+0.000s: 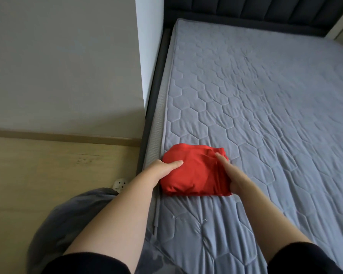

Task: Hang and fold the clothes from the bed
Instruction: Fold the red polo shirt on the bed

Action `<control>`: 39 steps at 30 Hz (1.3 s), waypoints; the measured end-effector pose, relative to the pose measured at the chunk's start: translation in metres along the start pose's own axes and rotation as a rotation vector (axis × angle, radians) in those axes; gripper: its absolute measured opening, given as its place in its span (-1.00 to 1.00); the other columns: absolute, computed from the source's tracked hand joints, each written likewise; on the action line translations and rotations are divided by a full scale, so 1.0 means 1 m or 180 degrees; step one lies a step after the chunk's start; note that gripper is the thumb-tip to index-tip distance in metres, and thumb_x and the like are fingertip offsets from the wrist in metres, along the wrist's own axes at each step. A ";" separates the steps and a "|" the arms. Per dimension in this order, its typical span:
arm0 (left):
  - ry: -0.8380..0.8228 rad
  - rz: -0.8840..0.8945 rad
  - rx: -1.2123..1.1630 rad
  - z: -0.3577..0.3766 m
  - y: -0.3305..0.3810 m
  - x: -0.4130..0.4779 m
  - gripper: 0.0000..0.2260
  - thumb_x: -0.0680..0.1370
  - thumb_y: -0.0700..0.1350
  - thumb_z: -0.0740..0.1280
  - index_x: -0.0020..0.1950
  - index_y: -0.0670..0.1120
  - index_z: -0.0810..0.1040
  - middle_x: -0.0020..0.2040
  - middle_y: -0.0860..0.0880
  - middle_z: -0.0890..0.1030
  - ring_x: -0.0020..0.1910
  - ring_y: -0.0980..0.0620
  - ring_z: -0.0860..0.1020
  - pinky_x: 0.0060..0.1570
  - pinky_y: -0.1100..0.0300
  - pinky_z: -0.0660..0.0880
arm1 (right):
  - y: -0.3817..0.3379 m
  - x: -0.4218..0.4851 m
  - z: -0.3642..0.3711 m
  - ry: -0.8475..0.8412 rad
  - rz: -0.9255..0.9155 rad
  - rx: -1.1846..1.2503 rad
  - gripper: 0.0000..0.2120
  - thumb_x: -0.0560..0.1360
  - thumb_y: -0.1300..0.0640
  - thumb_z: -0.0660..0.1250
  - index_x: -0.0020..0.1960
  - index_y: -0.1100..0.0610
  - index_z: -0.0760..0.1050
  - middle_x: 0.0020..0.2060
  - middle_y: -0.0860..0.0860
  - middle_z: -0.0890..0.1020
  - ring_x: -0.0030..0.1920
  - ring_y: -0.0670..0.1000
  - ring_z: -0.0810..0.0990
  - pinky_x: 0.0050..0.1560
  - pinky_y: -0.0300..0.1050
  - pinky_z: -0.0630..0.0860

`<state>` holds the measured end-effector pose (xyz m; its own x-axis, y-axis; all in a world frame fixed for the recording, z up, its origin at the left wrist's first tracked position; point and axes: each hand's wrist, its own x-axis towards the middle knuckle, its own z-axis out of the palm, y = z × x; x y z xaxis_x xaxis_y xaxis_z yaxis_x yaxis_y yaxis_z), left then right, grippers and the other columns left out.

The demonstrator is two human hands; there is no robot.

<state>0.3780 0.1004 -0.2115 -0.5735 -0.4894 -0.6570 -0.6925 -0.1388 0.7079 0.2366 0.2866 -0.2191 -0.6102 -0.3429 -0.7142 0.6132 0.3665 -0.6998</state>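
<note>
Red garment: folded into a small, slightly puffy bundle, it lay on the mattress at the near left corner, close to the edge.
Left hand: held the bundle's left side, thumb on top, fingers hidden under the cloth.
Right hand: held the right side, where the stacked folded edges showed, thumb on top, fingers out of sight beneath.
Hands: apart, one at each side, with the bundle between them.
Mattress: grey and quilted in hexagons, running far and right to a dark padded headboard.
Floor: pale wood, left of the bed, below a plain wall.
Step in hand: probably settling the last fold or taking the bundle up to put away.
Doing it well: press the puffiness flat first. Keep both sides pinched evenly and lift level, so the loose layers on the right do not slide open. Mind the edge, since a slip would drop the bundle to the floor.
</note>
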 end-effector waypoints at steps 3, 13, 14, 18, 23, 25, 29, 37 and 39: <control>-0.0286 -0.0042 -0.1279 -0.006 0.003 -0.002 -0.49 0.36 -0.04 0.53 0.25 -0.19 0.54 0.03 -0.12 0.66 -0.04 -0.04 0.64 -0.08 0.19 0.54 | -0.002 -0.001 -0.002 -0.0026 -0.0549 0.0414 -0.60 0.41 0.09 0.47 0.19 0.20 0.54 -0.11 0.12 0.71 -0.18 0.04 0.69 -0.19 -0.04 0.63; 0.1883 0.1858 0.1030 -0.001 -0.008 0.003 -0.73 0.46 -0.20 0.38 0.15 -0.11 0.50 0.09 -0.11 0.53 0.08 -0.11 0.50 0.06 0.06 0.45 | 0.010 -0.001 0.008 0.1268 -0.2486 -0.2001 -0.46 0.42 0.45 0.22 0.38 0.19 0.35 0.25 0.18 0.43 0.30 0.17 0.39 0.35 -0.02 0.29; 0.1869 0.2216 0.1135 0.001 -0.005 0.003 -0.73 0.46 -0.20 0.37 0.16 -0.13 0.53 0.08 -0.10 0.55 0.09 -0.09 0.49 0.09 0.08 0.41 | 0.006 -0.001 0.006 0.1140 -0.2716 -0.2208 -0.41 0.38 0.50 0.17 0.36 0.17 0.39 0.27 0.18 0.41 0.32 0.19 0.35 0.37 -0.08 0.24; 0.1288 0.2552 0.1714 0.008 -0.004 0.008 -0.79 0.51 -0.14 0.36 0.14 -0.11 0.61 0.11 -0.04 0.57 0.19 -0.04 0.43 0.21 0.16 0.32 | -0.017 -0.002 0.005 0.0274 -0.2466 -0.2903 -0.30 0.33 0.53 0.08 0.33 0.02 0.47 0.45 0.14 0.25 0.44 0.15 0.17 0.34 -0.17 0.08; 0.1111 0.2353 0.1722 0.008 -0.003 0.016 -0.90 0.50 -0.11 0.38 -0.03 -0.10 0.57 0.01 0.01 0.55 0.14 -0.01 0.44 0.13 0.14 0.37 | -0.047 0.002 0.008 -0.0283 -0.2439 -0.3477 -0.68 0.39 0.42 0.29 -0.02 0.11 0.65 0.39 0.05 0.39 0.30 0.02 0.36 0.21 -0.40 0.21; 0.1125 0.2265 0.1673 0.008 -0.002 0.017 -0.91 0.51 -0.13 0.39 -0.10 -0.13 0.53 -0.09 0.01 0.49 0.07 -0.06 0.45 0.08 0.11 0.38 | -0.061 0.002 0.004 -0.0406 -0.2331 -0.3148 -0.84 0.37 0.35 0.43 -0.25 0.11 0.61 0.25 0.04 0.54 0.07 -0.05 0.51 0.03 -0.48 0.33; 0.1237 0.2063 0.1735 0.011 -0.002 0.020 -0.87 0.55 -0.11 0.32 -0.09 -0.16 0.50 -0.05 -0.09 0.54 0.05 -0.09 0.45 0.04 0.10 0.36 | -0.075 0.002 -0.010 -0.0767 -0.1775 -0.1728 -0.92 0.45 0.27 0.40 -0.20 0.16 0.63 -0.21 0.08 0.65 -0.16 -0.01 0.58 0.02 -0.15 0.47; 0.1684 0.1876 0.1981 0.017 -0.009 0.021 -0.85 0.60 -0.07 0.23 0.01 -0.15 0.49 0.03 -0.09 0.55 0.10 -0.10 0.45 0.07 0.04 0.35 | -0.077 0.021 -0.029 0.0154 -0.1451 -0.3325 -0.67 0.43 -0.05 0.45 -0.35 0.18 0.53 -0.51 -0.05 0.45 -0.54 -0.17 0.38 -0.53 -0.38 0.29; 0.1807 0.1822 0.1997 0.019 -0.010 0.021 -0.85 0.60 -0.08 0.23 0.02 -0.15 0.50 0.04 -0.09 0.56 0.10 -0.11 0.46 0.06 0.03 0.34 | -0.070 0.027 -0.023 0.0302 -0.1332 -0.3469 -0.61 0.43 -0.07 0.45 -0.40 0.17 0.46 -0.51 -0.02 0.43 -0.48 -0.10 0.39 -0.50 -0.29 0.30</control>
<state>0.3645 0.1080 -0.2367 -0.7112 -0.6992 0.0725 -0.5777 0.6401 0.5065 0.1659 0.2713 -0.1885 -0.7258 -0.5633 -0.3948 -0.3707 0.8037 -0.4654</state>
